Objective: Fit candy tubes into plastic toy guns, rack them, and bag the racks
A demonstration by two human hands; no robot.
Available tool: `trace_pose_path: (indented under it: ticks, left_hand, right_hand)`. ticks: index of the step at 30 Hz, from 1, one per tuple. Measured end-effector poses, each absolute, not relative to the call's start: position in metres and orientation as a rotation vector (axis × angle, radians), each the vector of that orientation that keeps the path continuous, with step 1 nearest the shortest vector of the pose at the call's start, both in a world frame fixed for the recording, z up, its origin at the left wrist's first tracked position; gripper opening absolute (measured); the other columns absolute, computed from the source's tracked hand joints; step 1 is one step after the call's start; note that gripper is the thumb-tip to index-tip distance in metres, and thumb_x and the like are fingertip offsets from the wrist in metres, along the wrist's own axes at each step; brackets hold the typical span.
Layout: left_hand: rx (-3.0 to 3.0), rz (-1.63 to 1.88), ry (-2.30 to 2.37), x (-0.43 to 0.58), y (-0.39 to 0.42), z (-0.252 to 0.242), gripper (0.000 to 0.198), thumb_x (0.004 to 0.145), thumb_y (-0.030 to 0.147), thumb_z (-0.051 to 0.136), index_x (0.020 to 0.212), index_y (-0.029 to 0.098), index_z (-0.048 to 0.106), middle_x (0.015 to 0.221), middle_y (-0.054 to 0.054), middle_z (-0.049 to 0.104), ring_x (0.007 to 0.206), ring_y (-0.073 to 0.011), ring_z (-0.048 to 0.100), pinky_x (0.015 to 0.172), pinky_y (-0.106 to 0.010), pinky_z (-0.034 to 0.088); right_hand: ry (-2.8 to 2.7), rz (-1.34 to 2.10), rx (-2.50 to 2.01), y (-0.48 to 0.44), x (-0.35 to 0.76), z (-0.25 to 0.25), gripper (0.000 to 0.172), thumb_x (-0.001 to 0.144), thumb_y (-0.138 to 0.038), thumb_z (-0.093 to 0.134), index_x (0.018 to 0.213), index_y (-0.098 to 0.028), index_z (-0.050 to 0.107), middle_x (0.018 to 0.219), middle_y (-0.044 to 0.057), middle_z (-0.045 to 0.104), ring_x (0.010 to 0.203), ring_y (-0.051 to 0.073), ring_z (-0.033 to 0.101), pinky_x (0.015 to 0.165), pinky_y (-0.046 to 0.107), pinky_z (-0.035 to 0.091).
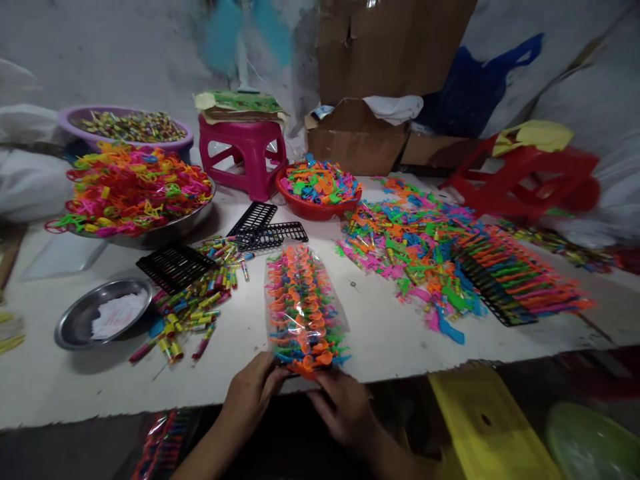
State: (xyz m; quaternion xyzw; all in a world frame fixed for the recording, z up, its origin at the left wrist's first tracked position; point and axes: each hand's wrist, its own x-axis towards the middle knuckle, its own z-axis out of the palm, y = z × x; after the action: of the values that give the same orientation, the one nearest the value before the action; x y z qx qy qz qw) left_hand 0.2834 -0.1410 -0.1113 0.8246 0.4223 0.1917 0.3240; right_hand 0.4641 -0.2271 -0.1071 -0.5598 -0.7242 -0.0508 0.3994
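A clear plastic bag (301, 303) packed with a row of colourful plastic toys lies on the white table (380, 333), its near end at the front edge. My left hand (253, 392) is closed on the bag's near left corner. At the near right corner my right hand (340, 403) pinches the same bag end. Loose colourful toy pieces (405, 243) are heaped to the right of the bag. Beyond them a black rack (510, 280) is filled with more toys.
Empty black racks (260, 230), small wrapped tubes (200, 307) and a steel dish (103, 313) lie to the left. Behind stand a big pan of bright pieces (135, 190), a purple basin (125, 127), a pink stool (245, 153), a red bowl (317, 190) and cardboard boxes (360, 133). A yellow stool (485, 427) is at lower right.
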Motion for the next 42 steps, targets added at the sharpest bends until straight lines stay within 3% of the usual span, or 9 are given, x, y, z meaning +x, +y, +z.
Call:
trace_pose_path:
  ticks: [3, 7, 14, 22, 27, 31, 34, 36, 42]
  left_hand:
    - [2.158, 0.545, 1.113, 0.281, -0.133, -0.111, 0.026, 0.089, 0.035, 0.029, 0.087, 0.023, 0.052, 0.079, -0.001, 0.061, 0.074, -0.0143, 0.059, 0.068, -0.025, 0.046]
    - [2.227, 0.484, 1.289, 0.281, -0.118, -0.116, 0.019, 0.088, 0.033, 0.033, 0.094, 0.022, 0.048, 0.077, -0.001, 0.060, 0.069, -0.0145, 0.059, 0.064, -0.026, 0.046]
    - [2.385, 0.509, 1.196, 0.290, -0.098, -0.125, 0.024, 0.087, 0.021, 0.026, 0.086, 0.020, 0.050, 0.078, -0.003, 0.059, 0.072, -0.0142, 0.057, 0.066, -0.025, 0.045]
    - [2.489, 0.441, 1.049, 0.255, -0.101, -0.121, 0.022, 0.084, 0.021, 0.032, 0.067, 0.021, 0.046, 0.064, 0.001, 0.053, 0.059, -0.0122, 0.051, 0.056, -0.022, 0.041]
    - [2.380, 0.527, 1.277, 0.245, -0.112, -0.119, 0.014, 0.084, 0.030, 0.037, 0.080, 0.022, 0.048, 0.068, 0.001, 0.056, 0.062, -0.0129, 0.055, 0.059, -0.023, 0.044]
    - [2.174, 0.712, 1.672, 0.261, -0.118, -0.117, 0.039, 0.070, 0.052, 0.052, 0.090, 0.020, 0.044, 0.072, -0.001, 0.057, 0.062, -0.0161, 0.057, 0.055, -0.026, 0.045]
    - [2.161, 0.606, 1.742, 0.282, -0.116, -0.111, 0.041, 0.069, 0.058, 0.049, 0.084, 0.020, 0.047, 0.072, -0.003, 0.059, 0.067, -0.0197, 0.059, 0.055, -0.027, 0.043]
    - [2.165, 0.442, 1.759, 0.292, -0.113, -0.107, 0.038, 0.075, 0.057, 0.043, 0.082, 0.020, 0.051, 0.073, -0.005, 0.062, 0.071, -0.0214, 0.061, 0.055, -0.027, 0.041]
    - [2.241, 0.127, 1.698, 0.302, -0.107, -0.103, 0.033, 0.086, 0.039, 0.035, 0.092, 0.022, 0.063, 0.076, -0.009, 0.070, 0.070, -0.0228, 0.064, 0.054, -0.026, 0.035]
  right_hand:
    - [-1.832, -0.082, -1.483, -0.211, 0.446, -0.124, 0.026, 0.086, -0.022, 0.042, 0.109, -0.016, 0.051, 0.086, 0.009, 0.066, 0.077, 0.020, 0.063, 0.066, 0.030, 0.053]
    - [-1.782, 0.003, -1.565, -0.192, 0.438, -0.135, 0.027, 0.088, -0.025, 0.040, 0.110, -0.015, 0.052, 0.088, 0.011, 0.067, 0.079, 0.021, 0.064, 0.068, 0.032, 0.053]
    - [-1.676, 0.060, -1.700, -0.162, 0.427, -0.130, 0.030, 0.090, -0.033, 0.036, 0.098, -0.015, 0.058, 0.077, 0.010, 0.069, 0.065, 0.022, 0.066, 0.056, 0.028, 0.052]
    - [-1.629, 0.108, -1.831, -0.137, 0.417, -0.128, 0.029, 0.087, -0.034, 0.041, 0.098, -0.013, 0.058, 0.068, 0.009, 0.068, 0.056, 0.022, 0.065, 0.047, 0.026, 0.046]
    - [-1.745, 0.409, -1.714, -0.146, 0.429, -0.100, 0.027, 0.077, -0.028, 0.055, 0.102, -0.018, 0.055, 0.076, 0.005, 0.069, 0.059, 0.018, 0.064, 0.053, 0.023, 0.047]
    - [-1.607, 0.467, -1.771, -0.154, 0.467, -0.077, 0.010, 0.079, -0.023, 0.047, 0.085, -0.020, 0.055, 0.065, -0.001, 0.064, 0.051, 0.012, 0.058, 0.050, 0.020, 0.043]
    - [-1.426, 0.242, -1.897, -0.143, 0.494, -0.073, 0.018, 0.078, -0.035, 0.049, 0.084, -0.018, 0.051, 0.058, -0.002, 0.055, 0.051, 0.013, 0.054, 0.049, 0.021, 0.040]
    - [-1.473, 0.189, -1.866, -0.133, 0.503, -0.074, 0.021, 0.079, -0.039, 0.049, 0.082, -0.018, 0.050, 0.058, -0.003, 0.052, 0.051, 0.012, 0.052, 0.049, 0.021, 0.038]
    - [-1.719, 0.162, -1.598, -0.144, 0.491, -0.078, 0.030, 0.087, -0.024, 0.035, 0.060, -0.019, 0.046, 0.057, -0.002, 0.046, 0.054, 0.010, 0.046, 0.054, 0.020, 0.035]
